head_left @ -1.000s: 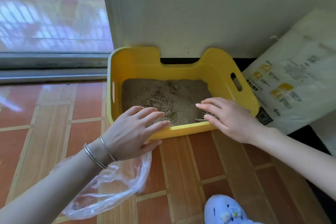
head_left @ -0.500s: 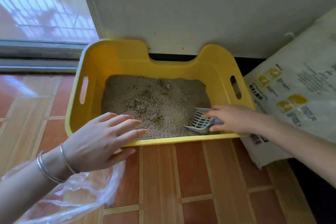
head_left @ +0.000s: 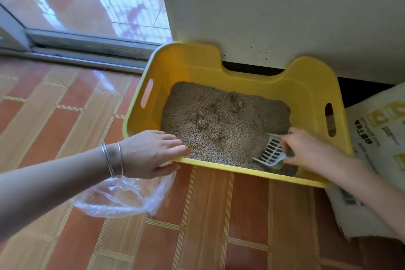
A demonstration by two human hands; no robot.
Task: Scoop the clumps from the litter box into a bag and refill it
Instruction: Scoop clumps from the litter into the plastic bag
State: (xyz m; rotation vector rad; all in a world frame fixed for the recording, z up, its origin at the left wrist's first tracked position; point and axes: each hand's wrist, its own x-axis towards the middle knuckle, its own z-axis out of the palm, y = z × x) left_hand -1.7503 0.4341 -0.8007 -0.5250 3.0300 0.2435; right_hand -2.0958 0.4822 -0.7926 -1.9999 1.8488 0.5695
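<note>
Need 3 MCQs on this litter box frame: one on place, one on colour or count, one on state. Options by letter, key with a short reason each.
1. Where is the scoop?
A. On the floor tiles
B. Inside the litter box, at its near right corner
C. In the plastic bag

2. How many bangles are on the left wrist?
A. None
B. At least two
C. Six

3. What is the right hand doing?
A. Gripping the scoop's handle
B. Lying flat on the floor
C. Holding the litter sack

Key:
1 B: the slotted scoop lies on the litter by the near right wall.
2 B: thin silver rings show apart along the wrist.
3 A: the fingers are closed at the scoop's handle end, while the left hand rests on the near rim, with the clear plastic bag below it, and the litter sack is untouched.
</note>
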